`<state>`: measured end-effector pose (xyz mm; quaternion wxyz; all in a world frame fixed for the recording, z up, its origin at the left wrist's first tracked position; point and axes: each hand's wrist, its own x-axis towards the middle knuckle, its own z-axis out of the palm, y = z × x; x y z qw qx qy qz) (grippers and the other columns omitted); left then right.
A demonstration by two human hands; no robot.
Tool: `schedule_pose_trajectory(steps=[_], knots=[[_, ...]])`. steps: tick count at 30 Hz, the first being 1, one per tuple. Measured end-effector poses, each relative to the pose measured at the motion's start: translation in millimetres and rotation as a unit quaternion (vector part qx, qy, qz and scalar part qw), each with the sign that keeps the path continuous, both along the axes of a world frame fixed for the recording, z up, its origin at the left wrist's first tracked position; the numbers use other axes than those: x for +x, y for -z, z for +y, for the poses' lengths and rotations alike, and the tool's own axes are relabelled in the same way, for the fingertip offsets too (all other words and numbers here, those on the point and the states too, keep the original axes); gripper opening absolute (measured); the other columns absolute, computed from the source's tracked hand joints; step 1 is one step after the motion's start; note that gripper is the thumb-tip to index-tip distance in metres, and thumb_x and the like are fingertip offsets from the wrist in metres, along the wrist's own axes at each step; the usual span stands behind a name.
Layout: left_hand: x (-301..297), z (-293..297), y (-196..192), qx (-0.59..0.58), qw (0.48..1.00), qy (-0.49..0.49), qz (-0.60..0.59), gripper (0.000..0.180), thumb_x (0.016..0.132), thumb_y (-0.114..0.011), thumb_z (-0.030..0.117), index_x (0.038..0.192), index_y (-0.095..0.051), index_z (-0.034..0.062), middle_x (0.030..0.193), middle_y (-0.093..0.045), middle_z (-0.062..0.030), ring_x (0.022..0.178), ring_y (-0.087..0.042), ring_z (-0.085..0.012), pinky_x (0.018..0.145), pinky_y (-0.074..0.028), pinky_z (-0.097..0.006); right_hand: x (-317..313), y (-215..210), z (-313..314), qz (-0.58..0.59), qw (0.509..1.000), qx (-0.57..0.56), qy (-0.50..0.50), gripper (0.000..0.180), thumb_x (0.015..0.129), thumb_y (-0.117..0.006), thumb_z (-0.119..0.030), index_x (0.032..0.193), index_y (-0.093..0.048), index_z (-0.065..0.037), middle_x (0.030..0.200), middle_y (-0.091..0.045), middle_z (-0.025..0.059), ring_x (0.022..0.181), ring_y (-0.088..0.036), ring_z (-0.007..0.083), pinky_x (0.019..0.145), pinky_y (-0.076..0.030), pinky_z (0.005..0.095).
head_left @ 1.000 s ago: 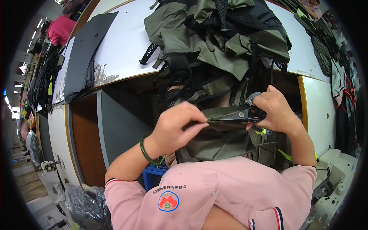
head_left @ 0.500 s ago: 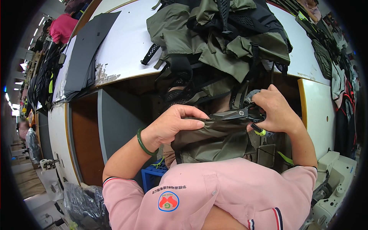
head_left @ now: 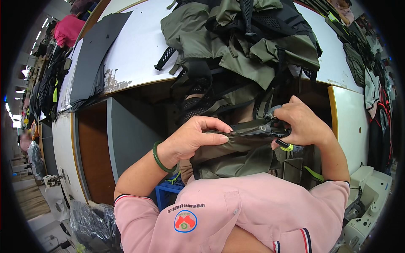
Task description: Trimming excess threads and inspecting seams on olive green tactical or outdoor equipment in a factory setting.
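My left hand pinches the upper edge of an olive-green fabric piece that hangs down in front of my body. In my right hand is a pair of dark scissors, my fingers wrapped round the handles. Their blades point left along the fabric edge, toward my left fingertips, and look nearly closed. Whether the tips bite into the cloth I cannot make out. Beyond my hands, olive and black bags with mesh straps lie heaped and hang over the table's edge.
A white worktable with open compartments below stands ahead. Dark grey sheets lie stacked on its left. At the lower right is a white sewing machine, and a blue crate sits below my left arm. Co-workers are farther back on both sides.
The scissor blades have come together from a wider spread. My right hand has dipped slightly at the fingers, and my left still pinches the fabric edge.
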<state>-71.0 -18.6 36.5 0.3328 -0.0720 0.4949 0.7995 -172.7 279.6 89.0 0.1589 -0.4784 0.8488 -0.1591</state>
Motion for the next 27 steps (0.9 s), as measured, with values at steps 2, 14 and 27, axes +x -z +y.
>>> schedule_pose_trajectory(steps=[2,14,27], knots=[[0,1,0,0.001,1.0,0.002,0.003,0.022,0.085,-0.074,0.003,0.107,-0.07,0.0012,0.099,-0.07,-0.0037,0.089,-0.063,-0.0086,0.084,-0.051,-0.023,0,0,1,-0.021,1.0,0.01,0.0,0.054,0.061,-0.087,-0.05,0.07,-0.054,-0.008,0.061,-0.055,0.0061,0.062,-0.054,0.0276,0.07,-0.036,0.0351],[0,3,-4,-0.003,1.0,-0.018,-0.006,0.021,0.086,-0.072,0.003,0.107,-0.07,0.001,0.1,-0.069,-0.0039,0.089,-0.063,-0.0084,0.083,-0.051,-0.023,-2,-3,2,0.105,0.994,-0.014,0.021,0.053,0.055,-0.089,-0.047,0.07,-0.056,-0.008,0.06,-0.054,0.0053,0.061,-0.054,0.0269,0.07,-0.037,0.0361],[1,6,-4,-0.002,1.0,-0.03,-0.006,0.022,0.084,-0.074,0.003,0.106,-0.07,0.0017,0.098,-0.069,-0.0034,0.088,-0.062,-0.0083,0.083,-0.05,-0.023,-5,-10,-7,0.15,0.988,-0.019,-0.011,0.045,0.06,-0.087,-0.036,0.07,-0.052,-0.009,0.064,-0.055,0.0057,0.064,-0.057,0.026,0.069,-0.036,0.0361]])
